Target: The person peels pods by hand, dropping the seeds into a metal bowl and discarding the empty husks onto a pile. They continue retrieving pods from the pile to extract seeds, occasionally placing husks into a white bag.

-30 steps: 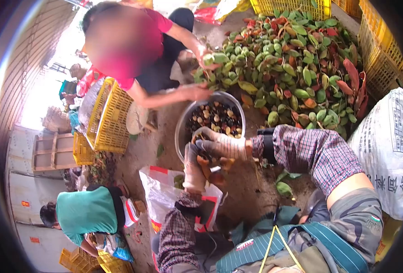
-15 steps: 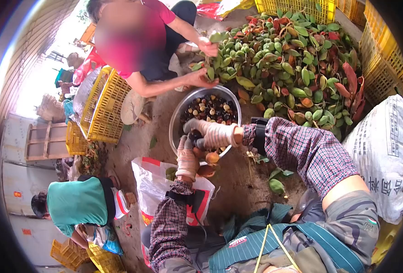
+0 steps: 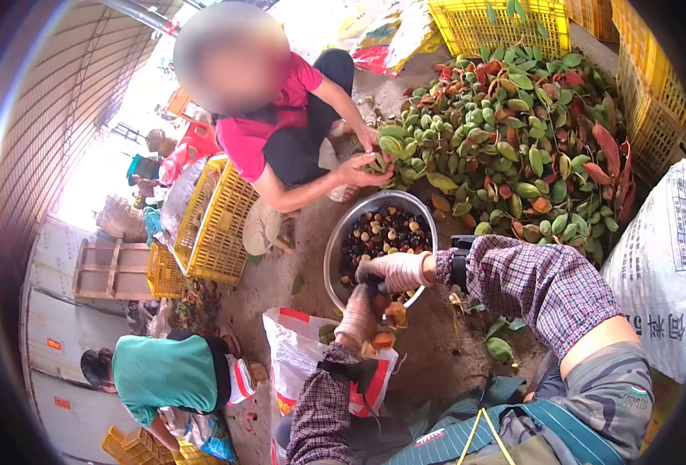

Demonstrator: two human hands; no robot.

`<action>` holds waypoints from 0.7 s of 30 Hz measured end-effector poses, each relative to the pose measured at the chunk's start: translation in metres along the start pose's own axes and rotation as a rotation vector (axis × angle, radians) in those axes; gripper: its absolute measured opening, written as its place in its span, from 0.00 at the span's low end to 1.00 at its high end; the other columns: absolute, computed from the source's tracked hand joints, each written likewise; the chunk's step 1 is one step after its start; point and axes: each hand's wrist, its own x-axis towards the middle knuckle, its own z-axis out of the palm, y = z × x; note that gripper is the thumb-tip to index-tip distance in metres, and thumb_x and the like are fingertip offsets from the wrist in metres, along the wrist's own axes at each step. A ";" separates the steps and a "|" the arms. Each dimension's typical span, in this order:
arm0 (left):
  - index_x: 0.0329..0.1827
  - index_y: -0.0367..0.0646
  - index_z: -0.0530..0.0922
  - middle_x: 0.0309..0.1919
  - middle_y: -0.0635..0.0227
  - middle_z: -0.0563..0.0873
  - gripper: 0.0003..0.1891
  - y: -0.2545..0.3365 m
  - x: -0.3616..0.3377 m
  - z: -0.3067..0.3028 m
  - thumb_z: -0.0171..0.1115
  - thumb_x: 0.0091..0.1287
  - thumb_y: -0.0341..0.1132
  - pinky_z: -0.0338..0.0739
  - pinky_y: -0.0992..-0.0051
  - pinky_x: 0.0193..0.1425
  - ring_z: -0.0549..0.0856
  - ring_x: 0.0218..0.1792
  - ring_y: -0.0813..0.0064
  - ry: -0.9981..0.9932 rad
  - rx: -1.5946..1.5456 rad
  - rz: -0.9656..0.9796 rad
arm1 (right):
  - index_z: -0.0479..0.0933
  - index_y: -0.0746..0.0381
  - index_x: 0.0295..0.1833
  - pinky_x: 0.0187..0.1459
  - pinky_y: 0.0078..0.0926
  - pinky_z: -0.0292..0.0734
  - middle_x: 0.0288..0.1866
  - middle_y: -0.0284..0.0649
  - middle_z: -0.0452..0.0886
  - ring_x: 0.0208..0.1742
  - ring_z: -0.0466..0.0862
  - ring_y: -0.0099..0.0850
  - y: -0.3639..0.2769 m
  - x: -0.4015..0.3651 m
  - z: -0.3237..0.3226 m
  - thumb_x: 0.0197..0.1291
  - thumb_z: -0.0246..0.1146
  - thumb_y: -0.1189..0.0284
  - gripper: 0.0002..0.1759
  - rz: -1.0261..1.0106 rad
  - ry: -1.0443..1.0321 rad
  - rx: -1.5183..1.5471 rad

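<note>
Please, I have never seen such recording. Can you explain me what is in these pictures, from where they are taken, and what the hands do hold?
There is no robot here. One camera on a person's head takes every picture, looking down. The gloved left hand and right hand meet over a metal basin with small dark and pale round pieces. Something dark seems to be between the fingertips, but they hide it. An orange-brown piece is beside them. On the ground lie a big pile of green and reddish pods and leaves and a white-and-red bag. Another person handles green pods beside the pile.
</note>
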 end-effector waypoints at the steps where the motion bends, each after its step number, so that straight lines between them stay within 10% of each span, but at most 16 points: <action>1: 0.52 0.47 0.74 0.42 0.69 0.80 0.16 0.006 0.004 0.000 0.56 0.64 0.42 0.76 0.74 0.45 0.78 0.40 0.74 -0.032 -0.223 -0.120 | 0.73 0.48 0.57 0.42 0.36 0.76 0.45 0.40 0.81 0.44 0.81 0.38 -0.007 -0.004 -0.005 0.49 0.60 0.82 0.28 -0.013 -0.044 -0.067; 3: 0.48 0.47 0.75 0.27 0.67 0.81 0.16 0.040 -0.008 0.013 0.56 0.62 0.44 0.76 0.73 0.35 0.81 0.30 0.71 -0.035 -0.837 -0.447 | 0.74 0.48 0.54 0.41 0.35 0.75 0.42 0.39 0.80 0.42 0.80 0.37 -0.018 -0.005 -0.011 0.51 0.61 0.78 0.24 0.095 -0.160 -0.143; 10: 0.55 0.47 0.74 0.42 0.68 0.82 0.24 0.024 -0.013 0.017 0.61 0.65 0.54 0.80 0.59 0.48 0.81 0.44 0.69 -0.263 -1.207 -0.464 | 0.74 0.51 0.55 0.41 0.42 0.78 0.43 0.44 0.79 0.45 0.82 0.47 -0.051 -0.013 -0.020 0.45 0.64 0.72 0.26 0.087 -0.172 -0.606; 21: 0.59 0.47 0.75 0.51 0.68 0.83 0.22 0.032 -0.016 0.022 0.52 0.71 0.53 0.78 0.65 0.54 0.82 0.50 0.67 -0.146 -0.999 -0.547 | 0.72 0.48 0.57 0.44 0.41 0.77 0.46 0.46 0.77 0.45 0.81 0.50 -0.002 0.000 -0.004 0.44 0.65 0.78 0.30 -0.003 -0.188 -0.504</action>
